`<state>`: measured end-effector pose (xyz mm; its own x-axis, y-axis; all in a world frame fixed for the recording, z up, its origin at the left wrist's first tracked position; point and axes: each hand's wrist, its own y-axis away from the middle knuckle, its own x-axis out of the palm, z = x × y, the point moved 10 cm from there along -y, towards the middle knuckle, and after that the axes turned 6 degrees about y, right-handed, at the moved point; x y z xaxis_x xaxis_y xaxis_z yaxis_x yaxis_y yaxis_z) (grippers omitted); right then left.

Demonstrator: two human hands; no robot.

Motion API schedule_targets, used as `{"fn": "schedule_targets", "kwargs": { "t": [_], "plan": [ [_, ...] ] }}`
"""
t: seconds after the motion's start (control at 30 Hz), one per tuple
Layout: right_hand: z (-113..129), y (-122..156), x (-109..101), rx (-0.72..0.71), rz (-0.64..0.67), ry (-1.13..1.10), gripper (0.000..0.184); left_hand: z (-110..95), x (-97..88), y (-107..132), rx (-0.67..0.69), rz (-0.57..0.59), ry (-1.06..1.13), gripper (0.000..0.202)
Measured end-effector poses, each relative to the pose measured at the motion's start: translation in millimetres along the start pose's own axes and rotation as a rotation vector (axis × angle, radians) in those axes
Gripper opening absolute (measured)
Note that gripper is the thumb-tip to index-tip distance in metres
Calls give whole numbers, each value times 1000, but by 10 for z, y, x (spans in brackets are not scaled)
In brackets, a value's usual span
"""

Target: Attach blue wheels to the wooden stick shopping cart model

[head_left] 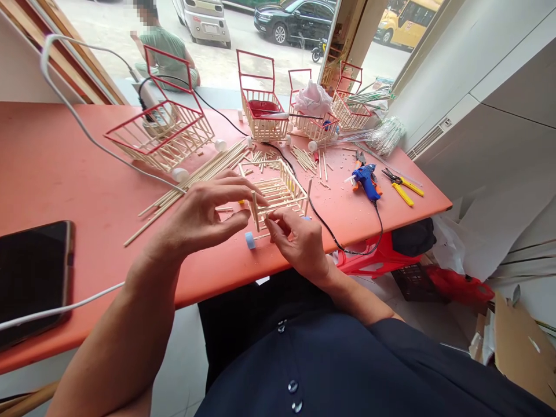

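Note:
A small cart frame of pale wooden sticks [280,194] lies on the orange table [56,168] in front of me. My left hand [208,211] pinches one upright stick of the frame between thumb and fingers. My right hand [295,237] is closed on the frame's lower near edge, fingers pressed together. A small blue wheel [250,240] sits at the frame's near corner, just left of my right hand.
Loose wooden sticks [195,179] lie scattered behind my hands. Several finished red-and-wood carts [163,124] stand along the back. A blue glue gun [367,180] and yellow-handled pliers [402,185] lie at the right. A black phone [32,278] with a white cable lies near left. A person sits outside the window.

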<state>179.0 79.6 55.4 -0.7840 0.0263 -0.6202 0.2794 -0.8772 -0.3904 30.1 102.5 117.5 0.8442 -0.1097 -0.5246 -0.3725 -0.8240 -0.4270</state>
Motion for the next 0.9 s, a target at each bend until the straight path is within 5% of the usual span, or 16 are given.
{"fn": "schedule_targets", "kwargs": {
  "t": [0.17,0.23,0.3,0.43,0.53,0.67,0.9],
  "plan": [
    [124,-84,-621,-100,-135,23,25,45,-26,-7,-65,-33,27,21],
    [-14,-293,-941,-33,-191,127,28,23,-71,-2,-52,-97,56,21],
    [-231,-605,-1051,28,-103,287,26,14,-116,12,-38,-166,75,21],
    [-845,-1148,-862,212,206,659,16,66,-206,62,-27,-299,37,23],
    [-1087,-1351,-646,260,354,824,23,170,-281,107,-64,-388,-22,24],
    [-1147,-1512,-436,227,464,900,32,258,-373,159,-91,-479,-64,26],
    [-1145,-1833,-294,197,432,967,37,283,-437,191,-95,-545,-75,26]
  ]
}}
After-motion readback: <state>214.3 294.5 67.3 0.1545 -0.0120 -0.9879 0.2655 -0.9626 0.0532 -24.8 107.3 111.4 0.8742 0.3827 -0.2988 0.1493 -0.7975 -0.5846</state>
